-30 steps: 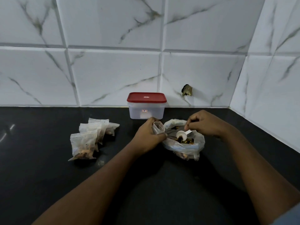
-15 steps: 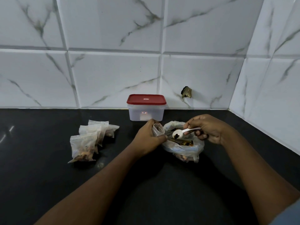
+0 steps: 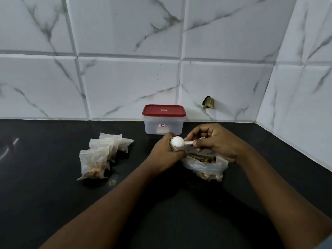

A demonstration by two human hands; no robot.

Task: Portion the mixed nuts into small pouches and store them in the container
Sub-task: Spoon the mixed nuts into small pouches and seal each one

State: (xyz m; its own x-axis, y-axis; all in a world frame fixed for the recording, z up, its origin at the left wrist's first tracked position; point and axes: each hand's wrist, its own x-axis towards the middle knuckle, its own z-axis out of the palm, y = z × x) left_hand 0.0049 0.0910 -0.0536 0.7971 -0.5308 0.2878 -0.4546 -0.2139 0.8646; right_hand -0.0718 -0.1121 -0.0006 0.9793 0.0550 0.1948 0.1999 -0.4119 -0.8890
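My left hand (image 3: 166, 153) grips a small clear pouch (image 3: 175, 149), mostly hidden by the fingers and the spoon. My right hand (image 3: 213, 141) pinches the handle of a white plastic spoon (image 3: 177, 141), whose bowl is turned over on top of the pouch's mouth. Below both hands lies a large clear bag of mixed nuts (image 3: 206, 165), open at the top. Several filled pouches (image 3: 102, 155) lie in a pile on the black counter to the left. A translucent container with a red lid (image 3: 163, 119) stands shut against the wall behind my hands.
The black counter (image 3: 53, 203) meets white marbled wall tiles at the back and on the right, forming a corner. A small dark hole (image 3: 208, 102) shows in the back tile, right of the container.
My right hand lifted the spoon out of the nut bag, carried it left to the pouch and tipped it over the pouch's mouth. My left hand stayed in place.
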